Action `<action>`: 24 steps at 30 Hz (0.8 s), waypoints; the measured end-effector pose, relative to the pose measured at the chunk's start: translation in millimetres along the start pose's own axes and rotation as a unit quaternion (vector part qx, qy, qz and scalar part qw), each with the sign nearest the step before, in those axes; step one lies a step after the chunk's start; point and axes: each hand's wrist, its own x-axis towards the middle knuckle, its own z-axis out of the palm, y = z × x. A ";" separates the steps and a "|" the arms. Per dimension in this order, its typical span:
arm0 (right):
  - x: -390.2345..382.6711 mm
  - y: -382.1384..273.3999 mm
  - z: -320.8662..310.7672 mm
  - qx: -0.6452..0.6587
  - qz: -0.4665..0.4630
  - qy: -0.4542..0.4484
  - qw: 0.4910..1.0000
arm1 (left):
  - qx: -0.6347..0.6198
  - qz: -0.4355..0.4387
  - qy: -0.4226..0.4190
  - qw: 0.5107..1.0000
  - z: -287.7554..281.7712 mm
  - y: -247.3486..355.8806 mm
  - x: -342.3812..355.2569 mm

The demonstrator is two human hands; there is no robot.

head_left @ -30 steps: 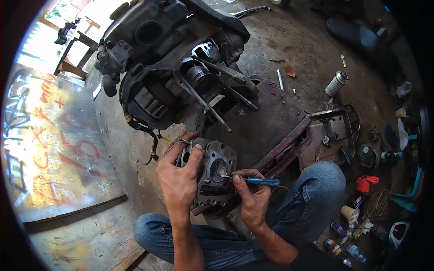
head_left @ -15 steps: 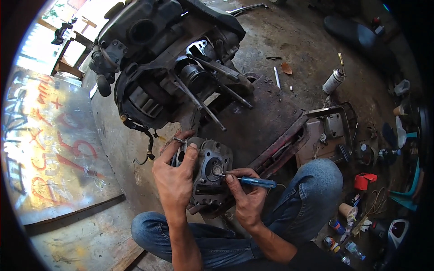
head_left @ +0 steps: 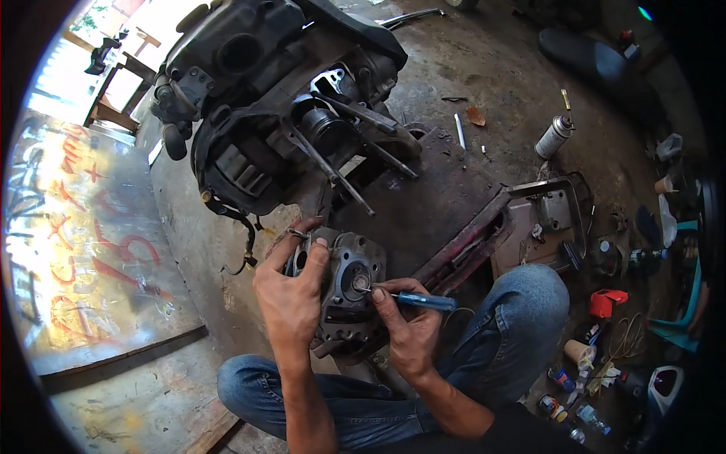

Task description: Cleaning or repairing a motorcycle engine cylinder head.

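Observation:
A grey metal cylinder head stands tilted in front of me, its round combustion chamber facing me. My left hand is closed around its left side, the thumb on top and the fingers behind. Between thumb and fingers of my right hand is a screwdriver with a blue handle. Its thin tip reaches a round valve face inside the chamber. Beyond the head, the engine shows a bare piston and several long studs pointing toward me.
A flat dark metal plate lies right of the studs. Farther right are a tray of parts, a spray can, a red box and several small bottles. A painted metal sheet lies at the left.
The view has shifted slightly. Both hands keep their hold, and the screwdriver tip stays in the chamber with hardly any movement.

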 end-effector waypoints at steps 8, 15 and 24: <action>-0.1 1.9 2.1 -0.008 0.025 0.008 1.000 | -0.006 0.019 0.007 1.000 0.6 -2.4 1.3; 4.9 2.7 -9.8 -0.010 0.013 0.024 1.000 | 0.035 0.038 -0.006 0.999 2.4 -3.9 1.0; 4.5 9.7 -9.6 0.052 0.042 0.035 0.997 | 0.057 0.072 0.002 0.996 0.3 -6.9 1.6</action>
